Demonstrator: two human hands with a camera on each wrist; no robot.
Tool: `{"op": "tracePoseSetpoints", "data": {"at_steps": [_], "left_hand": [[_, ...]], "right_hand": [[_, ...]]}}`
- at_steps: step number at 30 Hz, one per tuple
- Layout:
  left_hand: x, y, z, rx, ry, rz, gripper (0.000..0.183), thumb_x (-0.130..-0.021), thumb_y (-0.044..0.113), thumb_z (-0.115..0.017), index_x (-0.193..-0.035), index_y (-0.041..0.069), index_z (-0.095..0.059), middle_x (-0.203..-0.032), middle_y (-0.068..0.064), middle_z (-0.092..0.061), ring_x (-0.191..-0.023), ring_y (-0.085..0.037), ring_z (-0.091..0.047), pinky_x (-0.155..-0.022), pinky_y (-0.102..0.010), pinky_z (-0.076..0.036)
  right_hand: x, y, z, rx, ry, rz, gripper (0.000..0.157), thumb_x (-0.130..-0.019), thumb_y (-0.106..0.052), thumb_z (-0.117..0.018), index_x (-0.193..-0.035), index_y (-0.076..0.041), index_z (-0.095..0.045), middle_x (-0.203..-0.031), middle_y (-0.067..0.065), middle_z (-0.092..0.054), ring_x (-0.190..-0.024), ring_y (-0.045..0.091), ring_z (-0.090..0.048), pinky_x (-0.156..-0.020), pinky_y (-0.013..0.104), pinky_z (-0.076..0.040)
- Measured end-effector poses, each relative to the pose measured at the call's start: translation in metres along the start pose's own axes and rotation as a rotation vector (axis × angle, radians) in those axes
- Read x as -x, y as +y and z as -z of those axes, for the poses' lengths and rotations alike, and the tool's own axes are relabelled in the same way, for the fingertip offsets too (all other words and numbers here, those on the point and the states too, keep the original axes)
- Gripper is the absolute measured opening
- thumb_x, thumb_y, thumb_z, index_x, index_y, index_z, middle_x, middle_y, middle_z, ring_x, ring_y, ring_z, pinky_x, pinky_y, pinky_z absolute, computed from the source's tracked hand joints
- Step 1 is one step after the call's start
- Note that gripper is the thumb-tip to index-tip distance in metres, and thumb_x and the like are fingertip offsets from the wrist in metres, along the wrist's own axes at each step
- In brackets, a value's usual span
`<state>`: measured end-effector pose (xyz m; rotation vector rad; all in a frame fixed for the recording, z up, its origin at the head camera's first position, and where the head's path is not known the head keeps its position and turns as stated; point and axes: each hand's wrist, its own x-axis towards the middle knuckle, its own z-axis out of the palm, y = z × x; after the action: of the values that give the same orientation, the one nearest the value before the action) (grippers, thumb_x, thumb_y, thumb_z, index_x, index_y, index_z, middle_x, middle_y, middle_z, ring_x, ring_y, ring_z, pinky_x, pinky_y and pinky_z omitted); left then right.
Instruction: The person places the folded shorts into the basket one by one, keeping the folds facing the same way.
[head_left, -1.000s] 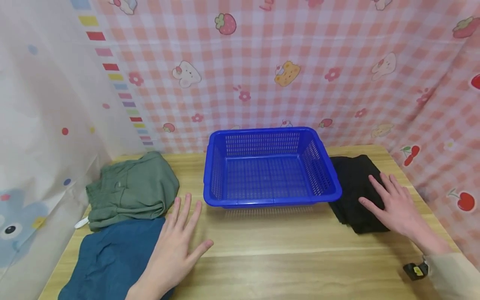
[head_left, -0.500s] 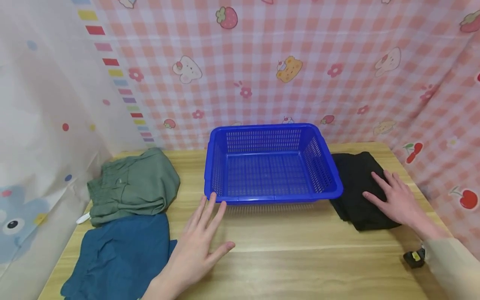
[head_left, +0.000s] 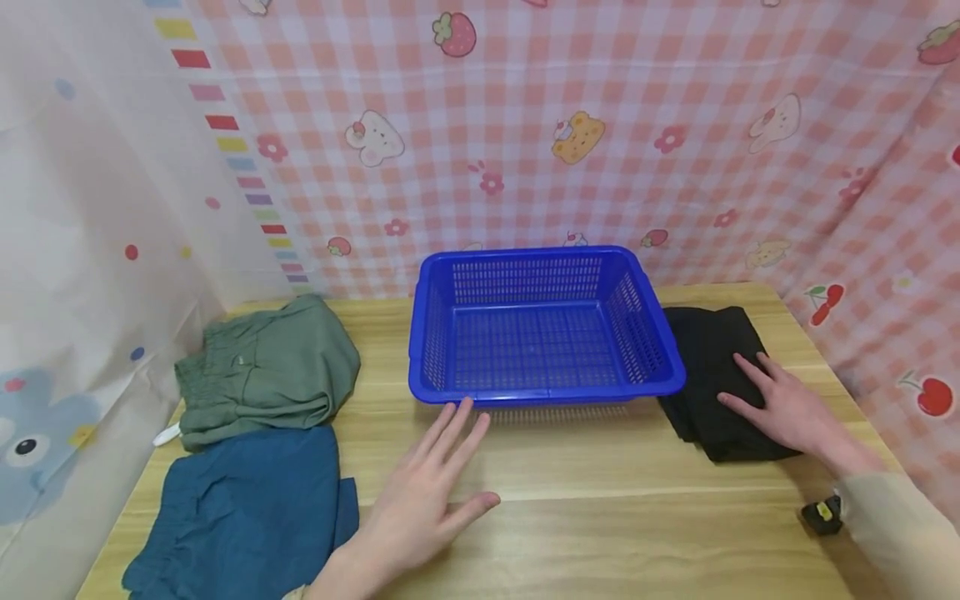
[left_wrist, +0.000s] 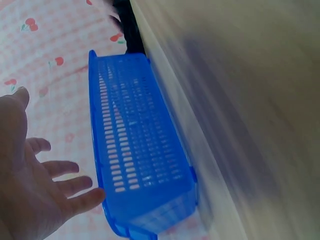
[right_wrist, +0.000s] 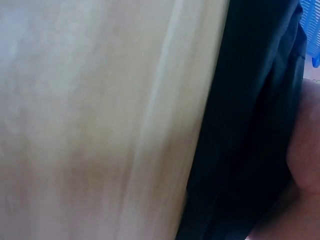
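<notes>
Centrally, toward the back of a light wood table (head_left: 600,542), we see a blue plastic basket (head_left: 555,395), w/ slotted walls, sitting upright.

Our L hand (head_left: 411,510) is just in front of its near rim, palm side down, fingers straight & spread, thumb out to the side; fingertips come right up to the rim, but we can't tell if they touch. The L wrist cam shows the same hand next to the basket's slotted side.

Our R hand (head_left: 791,410) lies over folded black cloth (head_left: 708,367), fingers extended & apart; how firmly it presses, we can't tell. That cloth is just R of the basket, its inner edge partly hidden by the rim. Near the R wrist: a beige sleeve (head_left: 888,517) & small black item (head_left: 822,515) w/ a yellow mark.

Far L, green elastic-waist garment (head_left: 277,367) at back, dark blue garment (head_left: 247,508) in front, the two touching. Bg: pink checked curtain (head_left: 510,83) w/ cartoon animals, flowers, etc.
</notes>
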<state>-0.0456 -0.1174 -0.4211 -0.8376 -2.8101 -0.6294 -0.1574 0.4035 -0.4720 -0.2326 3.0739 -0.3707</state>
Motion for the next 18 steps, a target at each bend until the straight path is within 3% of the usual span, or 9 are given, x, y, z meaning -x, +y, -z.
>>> {"op": "tracePoseSetpoints", "data": {"at_steps": [3,10,18], "left_hand": [[-0.001,0.004,-0.003,0.010,-0.024,-0.025,0.083,-0.099,0.051,-0.067,-0.167,0.022,-0.030,-0.175,-0.013,-0.030,-0.160,-0.038,-0.035,-0.117,-0.057,-0.049],[-0.009,0.015,-0.009,0.027,-0.098,-0.074,0.077,-0.104,0.061,-0.051,-0.167,0.023,-0.030,-0.176,-0.012,-0.026,-0.161,-0.038,-0.032,-0.120,-0.057,-0.046],[-0.023,0.023,-0.022,0.088,-0.164,-0.088,0.074,-0.105,0.058,-0.053,-0.168,0.025,-0.029,-0.176,-0.012,-0.027,-0.161,-0.038,-0.032,-0.123,-0.058,-0.042]], "right_hand": [[0.001,-0.002,0.000,0.001,-0.011,-0.003,0.085,-0.102,-0.054,-0.063,-0.158,0.004,-0.038,-0.154,0.050,-0.034,-0.134,0.072,-0.041,-0.107,0.077,-0.039],[0.006,-0.005,-0.002,0.000,-0.017,-0.008,0.083,-0.102,-0.054,-0.062,-0.157,0.003,-0.040,-0.155,0.049,-0.034,-0.135,0.070,-0.041,-0.107,0.077,-0.040],[0.016,-0.007,-0.001,0.003,-0.007,0.001,0.081,-0.102,-0.052,-0.063,-0.156,0.004,-0.042,-0.153,0.050,-0.036,-0.133,0.071,-0.043,-0.106,0.078,-0.040]]}}
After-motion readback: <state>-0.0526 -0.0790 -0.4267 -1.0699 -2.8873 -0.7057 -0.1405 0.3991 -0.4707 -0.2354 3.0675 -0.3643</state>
